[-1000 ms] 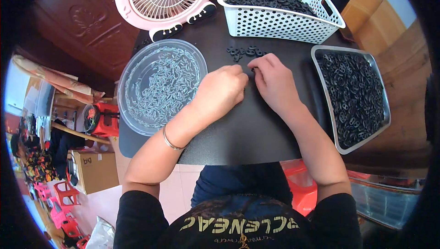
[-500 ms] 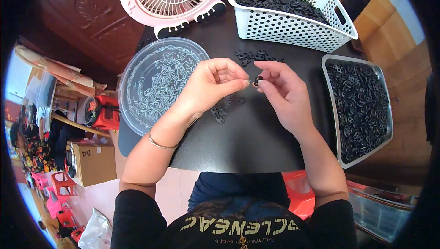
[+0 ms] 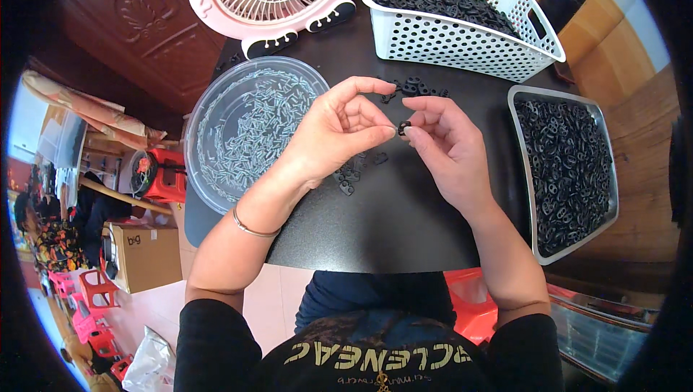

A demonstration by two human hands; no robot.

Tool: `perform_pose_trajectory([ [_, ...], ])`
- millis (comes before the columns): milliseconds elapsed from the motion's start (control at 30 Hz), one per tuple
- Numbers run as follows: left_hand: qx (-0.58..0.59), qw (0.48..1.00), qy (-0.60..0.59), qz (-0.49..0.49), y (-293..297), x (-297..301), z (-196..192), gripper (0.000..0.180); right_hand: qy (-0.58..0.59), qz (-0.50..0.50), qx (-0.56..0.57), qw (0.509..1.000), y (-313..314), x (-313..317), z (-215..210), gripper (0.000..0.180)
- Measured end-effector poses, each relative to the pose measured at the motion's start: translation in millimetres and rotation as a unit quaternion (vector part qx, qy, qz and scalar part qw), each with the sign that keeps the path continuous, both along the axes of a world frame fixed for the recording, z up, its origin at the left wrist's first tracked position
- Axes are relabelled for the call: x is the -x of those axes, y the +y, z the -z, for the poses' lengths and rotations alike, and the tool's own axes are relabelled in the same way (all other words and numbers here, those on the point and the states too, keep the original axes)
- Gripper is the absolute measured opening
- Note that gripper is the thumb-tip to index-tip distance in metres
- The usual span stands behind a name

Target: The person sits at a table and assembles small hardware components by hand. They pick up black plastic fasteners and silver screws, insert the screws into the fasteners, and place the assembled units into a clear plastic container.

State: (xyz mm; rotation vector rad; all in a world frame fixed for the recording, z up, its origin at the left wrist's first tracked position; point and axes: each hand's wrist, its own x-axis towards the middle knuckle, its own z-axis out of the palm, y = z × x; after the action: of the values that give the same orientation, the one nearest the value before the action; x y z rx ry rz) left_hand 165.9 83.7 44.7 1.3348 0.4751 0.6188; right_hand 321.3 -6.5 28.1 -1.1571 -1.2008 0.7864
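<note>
Over the dark table, my right hand (image 3: 453, 150) pinches a small black plastic piece with holes (image 3: 401, 130) between thumb and fingers. My left hand (image 3: 328, 132) is close beside it, its thumb tip at the piece and its index finger raised well apart from the thumb. Nothing shows between those left fingers. Behind the hands lies a loose cluster of similar black pieces (image 3: 415, 87); a few more black pieces (image 3: 346, 181) lie under my left wrist. Left of that arm, a round clear tub (image 3: 195, 168) contains many small metal springs (image 3: 263, 125).
On the right stands a metal tray (image 3: 530, 237) full of black two-holed pieces. A white perforated basket (image 3: 447, 49) with more black pieces is at the back right. A pink fan (image 3: 224, 20) stands at the back left. The table's front edge (image 3: 375, 269) runs before my body.
My left index finger has lifted away from the thumb, and the left thumb has come up against the black piece. The right hand keeps its pinch, almost in place.
</note>
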Motion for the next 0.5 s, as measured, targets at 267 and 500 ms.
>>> perform_pose_trajectory([
  [267, -0.019, 1.000, 0.012, -0.011, -1.5, -0.6, -1.2, 0.048, -0.029, 0.019, -0.011, 0.999, 0.0, 0.7, 0.7, 0.021],
  [500, -0.041, 0.999, 0.015, -0.024, -5.5, -1.3, -5.5, 0.056, -0.052, 0.041, -0.001, 0.998, 0.6, 0.2, 3.5, 0.013],
])
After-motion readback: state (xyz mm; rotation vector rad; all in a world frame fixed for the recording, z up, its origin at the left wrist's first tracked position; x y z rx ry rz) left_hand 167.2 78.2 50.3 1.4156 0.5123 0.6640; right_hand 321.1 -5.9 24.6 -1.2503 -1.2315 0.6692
